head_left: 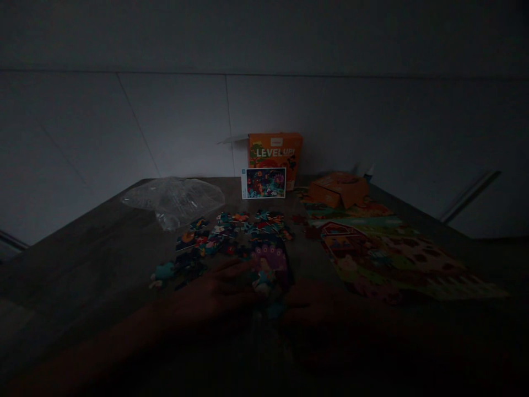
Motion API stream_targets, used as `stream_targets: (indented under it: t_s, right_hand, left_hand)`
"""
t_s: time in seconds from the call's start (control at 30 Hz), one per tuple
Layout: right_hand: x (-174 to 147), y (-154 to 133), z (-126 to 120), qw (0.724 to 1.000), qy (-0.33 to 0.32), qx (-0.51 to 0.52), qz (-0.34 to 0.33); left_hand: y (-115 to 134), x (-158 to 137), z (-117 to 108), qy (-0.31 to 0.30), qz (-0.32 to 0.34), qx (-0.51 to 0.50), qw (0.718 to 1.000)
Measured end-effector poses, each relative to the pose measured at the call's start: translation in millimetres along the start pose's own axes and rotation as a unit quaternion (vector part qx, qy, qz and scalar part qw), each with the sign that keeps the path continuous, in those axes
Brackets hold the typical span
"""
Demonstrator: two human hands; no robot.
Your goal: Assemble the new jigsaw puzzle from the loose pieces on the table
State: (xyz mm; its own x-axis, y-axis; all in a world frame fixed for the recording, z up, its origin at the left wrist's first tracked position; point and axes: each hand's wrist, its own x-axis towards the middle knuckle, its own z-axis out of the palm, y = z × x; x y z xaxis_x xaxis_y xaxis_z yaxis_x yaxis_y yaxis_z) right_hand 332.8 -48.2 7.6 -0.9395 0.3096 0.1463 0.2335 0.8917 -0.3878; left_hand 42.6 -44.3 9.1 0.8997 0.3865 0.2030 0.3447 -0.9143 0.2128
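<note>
The scene is very dark. My left hand lies over the near side of the loose puzzle pieces, its fingers stretched out and apart beside a joined section of jigsaw puzzle with a purple shape on it. My right hand is lower right of that section, its fingertips closed at a teal puzzle piece; shadow hides much of the grip. Loose puzzle pieces spread beyond my left hand, and a teal and white piece lies left of it.
Behind the pieces stand a picture card and an orange "LEVEL UP!" box. A clear plastic bag lies at the back left of the table. On the right are an assembled farm puzzle and an orange carton.
</note>
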Motion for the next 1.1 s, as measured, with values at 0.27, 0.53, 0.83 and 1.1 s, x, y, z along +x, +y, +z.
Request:
stream_targets:
  t_s: [0.27, 0.53, 0.83, 1.1]
  right_hand:
    - [1, 5, 2, 0.997, 0.041, -0.036, 0.057]
    - [0, 8, 4, 0.993, 0.101, -0.027, 0.060]
    - [5, 7, 1, 0.998, 0.053, -0.023, 0.040]
    - [5, 5, 1, 0.998, 0.034, -0.048, 0.027]
  left_hand:
    - [9, 10, -11, -0.013, 0.055, -0.061, 0.997]
    - [10, 10, -10, -0.024, 0.047, -0.090, 0.995]
    - [-1, -4, -1, -0.020, -0.004, 0.038, 0.999]
    - [1, 1, -4, -0.027, 0.035, 0.015, 0.999]
